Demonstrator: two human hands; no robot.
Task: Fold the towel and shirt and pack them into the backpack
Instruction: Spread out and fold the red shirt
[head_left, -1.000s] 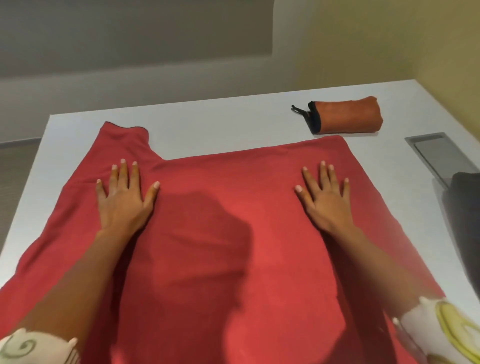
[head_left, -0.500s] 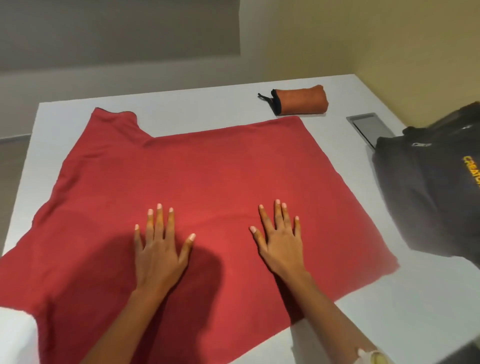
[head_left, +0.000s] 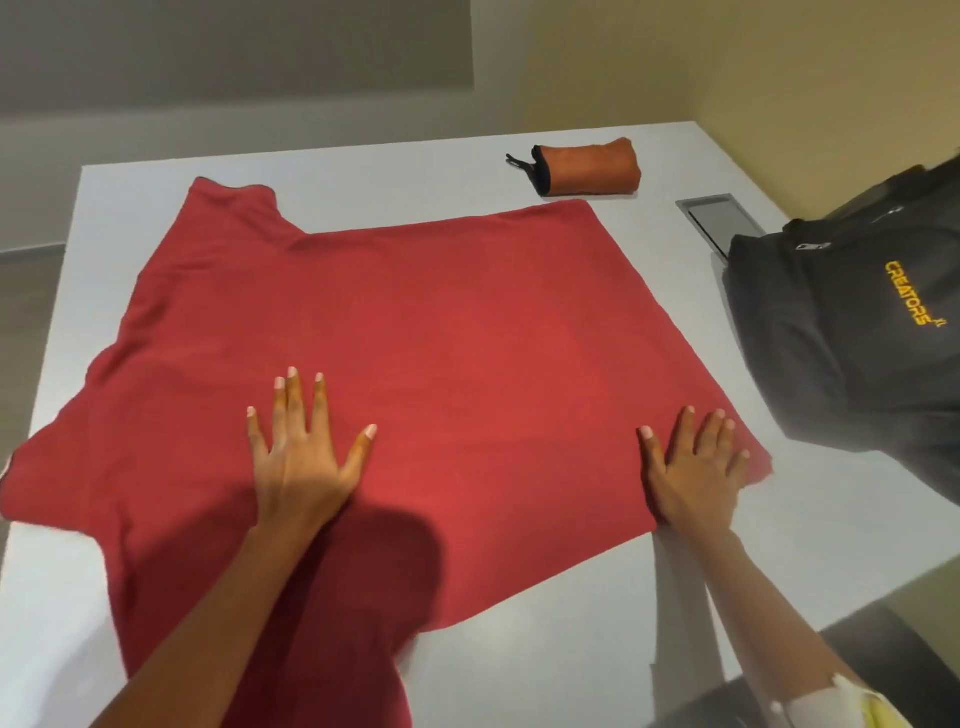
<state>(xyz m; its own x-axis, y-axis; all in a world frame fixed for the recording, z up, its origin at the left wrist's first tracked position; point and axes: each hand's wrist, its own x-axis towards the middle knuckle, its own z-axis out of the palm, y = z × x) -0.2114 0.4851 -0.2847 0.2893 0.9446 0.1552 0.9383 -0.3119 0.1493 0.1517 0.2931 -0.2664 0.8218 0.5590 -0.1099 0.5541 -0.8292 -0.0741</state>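
White tabletop (head_left: 415, 171) in a plain grey-and-beige room: a person is smoothing a red shirt (head_left: 441, 322) spread flat under both palms.

The left hand (head_left: 301, 457) is pressing down mid-shirt, fingers straight and splayed, gripping nothing. The right hand (head_left: 691, 467) is lying flat on the shirt's near corner by the hem, fingers straight too, heel of the palm at the cloth's edge.

Change vs. a sec ago: both hands were pressing farther up the shirt and wide apart, then drew back to sit close together near the middle. Now the right hand is sliding out to the hem corner, while the left is holding roughly the same spot.

Judgement: the smoothing pass is prob. ending and the first fold is about to start from that corner. No fold is showing in the shirt yet, and nothing is packed.

The orange towel (head_left: 589, 166), already rolled, is lying well beyond the right hand at the far side. The black backpack (head_left: 841, 338) is sitting near the right hand, to its right and apart from the shirt. A recessed panel (head_left: 722, 218) is showing beyond the right hand, by the backpack.

Count: 1 shirt, 1 towel, 1 backpack, 1 panel, 2 hands.
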